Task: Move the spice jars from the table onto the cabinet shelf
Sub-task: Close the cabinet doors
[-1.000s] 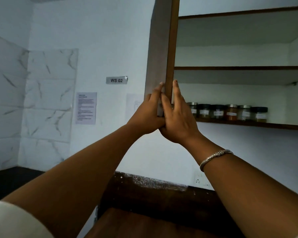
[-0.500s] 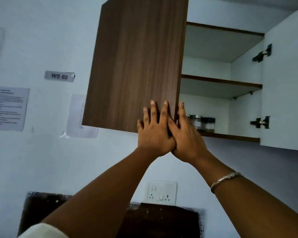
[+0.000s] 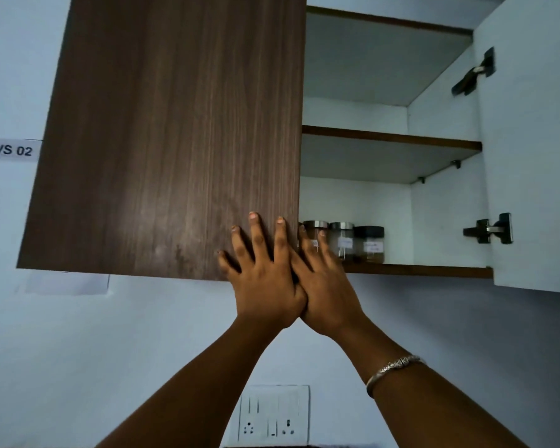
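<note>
Both my hands are raised to the wall cabinet. My left hand [image 3: 262, 273] lies flat, fingers spread, on the front of the brown wooden left door [image 3: 175, 137] near its lower right corner. My right hand [image 3: 327, 286] presses beside it at the door's edge, fingers apart and reaching past the edge. Three spice jars [image 3: 346, 242] with labels stand in a row on the bottom shelf [image 3: 417, 270], just right of my right fingers; any further jars are hidden behind the door and my hands. Neither hand holds a jar.
The white right door [image 3: 537, 156] stands swung open, hinges [image 3: 488, 232] showing. The middle shelf [image 3: 392, 142] holds nothing visible. A switch and socket plate [image 3: 272, 415] sits on the wall below, and a "WS 02" label [image 3: 10, 150] at the left.
The left door has swung from edge-on to almost facing me, covering more of the shelves. Fewer jars show. My hands moved with the door, and the view has tilted up and closer.
</note>
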`<state>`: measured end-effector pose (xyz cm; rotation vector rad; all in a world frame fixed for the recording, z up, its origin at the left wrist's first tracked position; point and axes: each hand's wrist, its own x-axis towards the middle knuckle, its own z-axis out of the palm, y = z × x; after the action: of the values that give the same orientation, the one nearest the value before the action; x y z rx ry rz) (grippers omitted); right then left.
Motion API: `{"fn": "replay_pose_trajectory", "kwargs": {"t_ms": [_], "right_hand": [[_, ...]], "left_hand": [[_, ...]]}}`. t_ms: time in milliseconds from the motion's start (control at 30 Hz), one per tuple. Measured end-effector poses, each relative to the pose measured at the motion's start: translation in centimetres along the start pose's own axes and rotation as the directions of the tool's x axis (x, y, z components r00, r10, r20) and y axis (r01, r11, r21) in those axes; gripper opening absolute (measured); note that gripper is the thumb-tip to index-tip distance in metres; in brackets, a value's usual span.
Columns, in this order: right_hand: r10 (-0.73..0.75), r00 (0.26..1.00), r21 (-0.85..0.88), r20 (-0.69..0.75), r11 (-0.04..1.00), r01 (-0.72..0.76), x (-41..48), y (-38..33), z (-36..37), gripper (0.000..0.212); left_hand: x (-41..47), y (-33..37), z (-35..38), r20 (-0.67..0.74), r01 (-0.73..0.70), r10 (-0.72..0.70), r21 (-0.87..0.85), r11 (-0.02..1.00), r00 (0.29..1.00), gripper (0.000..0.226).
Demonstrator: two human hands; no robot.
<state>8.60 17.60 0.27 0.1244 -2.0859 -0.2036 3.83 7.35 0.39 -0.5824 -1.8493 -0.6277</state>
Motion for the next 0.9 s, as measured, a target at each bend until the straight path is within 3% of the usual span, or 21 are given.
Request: {"fn": "replay_pose_trajectory", "kwargs": {"t_ms": [567, 700, 900], "right_hand": [[0.155, 0.980, -0.002, -0.125, 0.988, -0.156, 2.7, 4.3, 8.3, 0.053], [0.152, 0.979, -0.026, -0.138, 0.987, -0.157, 2.6, 4.5, 8.8, 0.056], [0.125, 0.992, -0.138, 0.032, 0.983, -0.119, 2.0, 4.4, 7.9, 0.081]], "left_hand": [[2.8, -1.2, 9.2, -0.010, 0.018, -0.017, 0.085, 0.996, 1.000, 0.078], [2.8, -1.4, 9.4, -0.024, 0.012, -0.009, 0.112, 0.994, 1.000, 0.079], [2.4, -2.7, 8.3, 0.118, -0.089, 0.063, 0.226, 0.970, 0.991, 0.095]]}}
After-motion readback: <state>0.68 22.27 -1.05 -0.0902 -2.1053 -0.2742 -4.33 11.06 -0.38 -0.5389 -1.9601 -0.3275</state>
